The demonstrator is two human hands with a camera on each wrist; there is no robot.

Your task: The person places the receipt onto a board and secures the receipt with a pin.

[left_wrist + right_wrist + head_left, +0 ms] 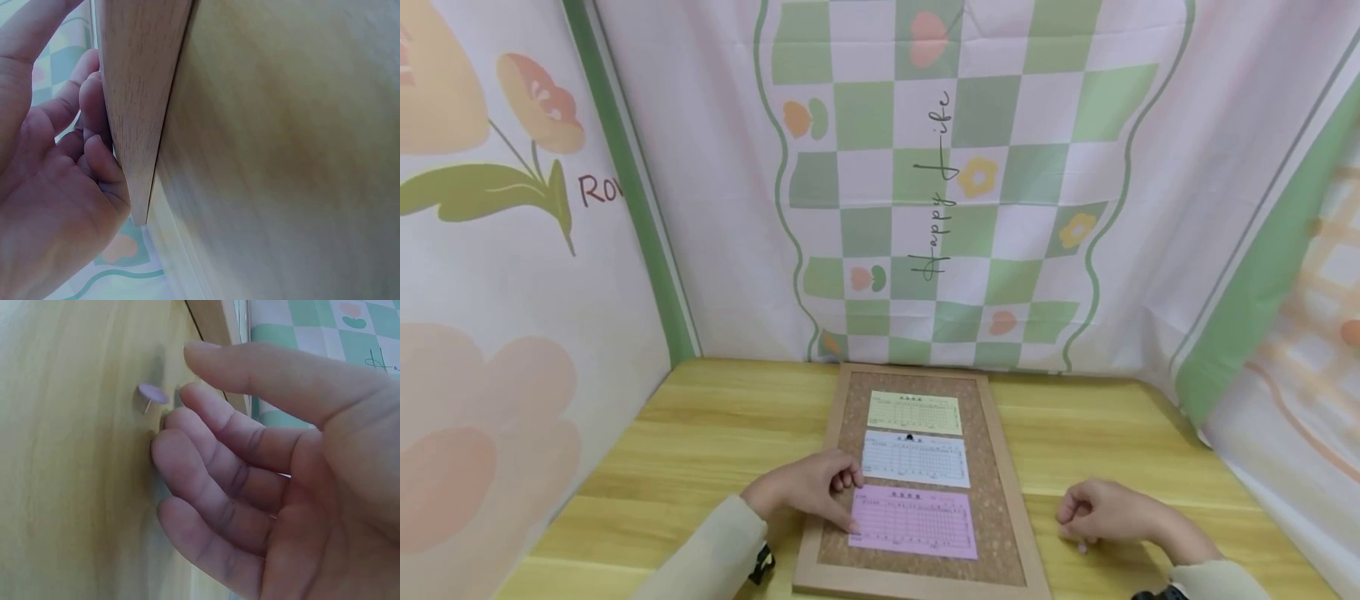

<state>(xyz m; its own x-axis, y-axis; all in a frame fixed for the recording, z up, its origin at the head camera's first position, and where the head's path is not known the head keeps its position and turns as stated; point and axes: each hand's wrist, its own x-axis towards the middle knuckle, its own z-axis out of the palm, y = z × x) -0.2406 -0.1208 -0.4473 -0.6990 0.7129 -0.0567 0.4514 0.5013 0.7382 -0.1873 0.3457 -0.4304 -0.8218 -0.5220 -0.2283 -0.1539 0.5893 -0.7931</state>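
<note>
**Tiny pushpin on the worktop, pink card waiting on the cork board**

So here's what we've got. A cork board [917, 492] with a wooden frame lies flat on the worktop [715, 433], and 3 cards sit on it in a column: a yellow card [914, 412] at the far end, a white card [915, 458] in the middle, and a pink card [914, 522] nearest us. A small dark pin [910, 436] seems to sit at the white card's top edge.

Our left hand [808, 493] rests at the board's left frame, fingertips touching the left edge of the pink card. The fingers are loosely bent and hold nothing, as far as we can tell; the left wrist view shows them lying against the frame.

Our right hand [1101, 512] is on the worktop to the right of the board, well apart from the cards. Its fingers are relaxed and half curled, not gripping anything. Just beside the fingertips [181, 428] lies a little purple pushpin [152, 395], head up off the wood.

Handling-wise, we'd say the pushpin is featherlight, hard and a bit slippery, so it'll likely skitter if nudged. Best to pinch it by the flat head between thumb and forefinger, keeping clear of the sharp point. The pink card is thin, floppy paper that looks loose, so it will probably slide unless pressed flat.
</note>
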